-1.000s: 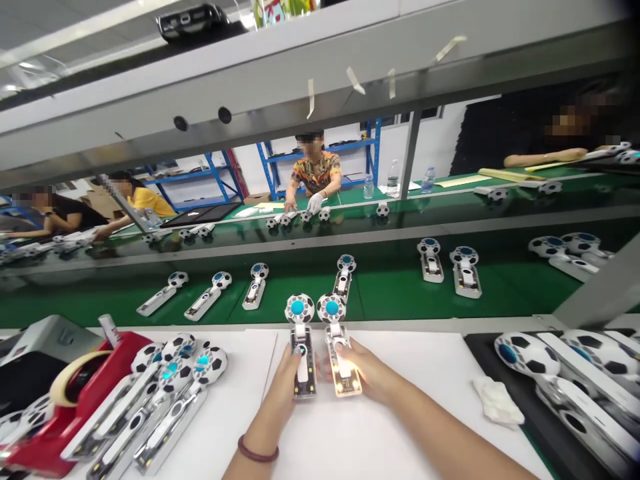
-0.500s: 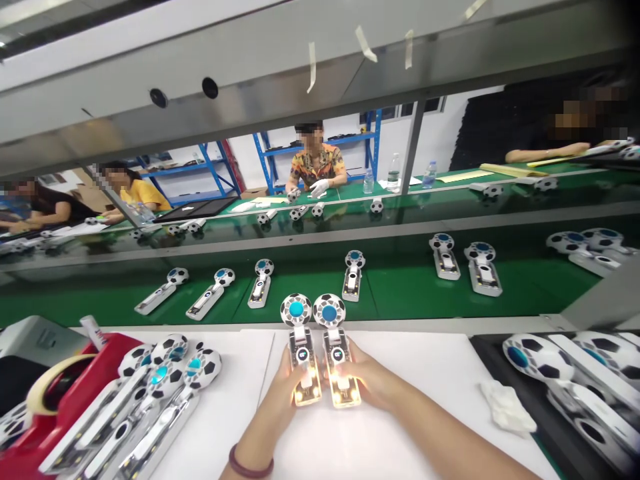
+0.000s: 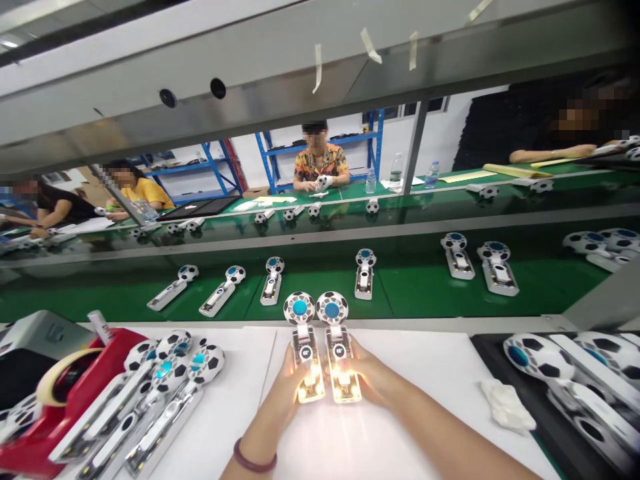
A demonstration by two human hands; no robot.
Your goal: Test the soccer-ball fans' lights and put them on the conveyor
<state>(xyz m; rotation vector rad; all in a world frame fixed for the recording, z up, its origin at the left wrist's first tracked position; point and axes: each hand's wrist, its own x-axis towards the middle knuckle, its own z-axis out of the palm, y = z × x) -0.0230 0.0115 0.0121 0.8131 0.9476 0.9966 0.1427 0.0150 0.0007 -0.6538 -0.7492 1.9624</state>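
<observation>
Snugly, left grip (image 3: 290, 380) holds one lit device (image 3: 306, 350), right grip (image 3: 369, 375) a second device (image 3: 341, 351), ball heads (image 3: 299, 308) jutting beyond

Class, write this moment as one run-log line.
left hand: holds left device, lit | right hand: holds right device, lit | red tape dispenser: at left

The single head camera looks from close above the tabletop (image 3: 430, 360), facing forward and down across its far edge.
</observation>
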